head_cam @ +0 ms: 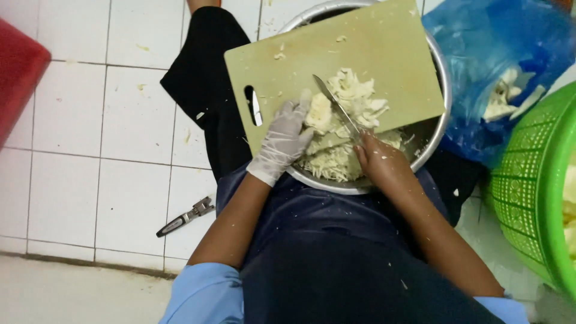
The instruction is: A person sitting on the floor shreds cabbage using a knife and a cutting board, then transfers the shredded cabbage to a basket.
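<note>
Gloved left hand [283, 139] presses cabbage [345, 102] at the board's [336, 57] near edge; right hand [377, 157] grips knife [336, 105].

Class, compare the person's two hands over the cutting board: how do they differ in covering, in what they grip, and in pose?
The left hand wears a pale glove; the right hand is bare. The left hand presses down a pale cabbage chunk, fingers spread; the right hand is closed round the handle of a knife. Both hands work over the green cutting board that rests on a metal bowl.
</note>
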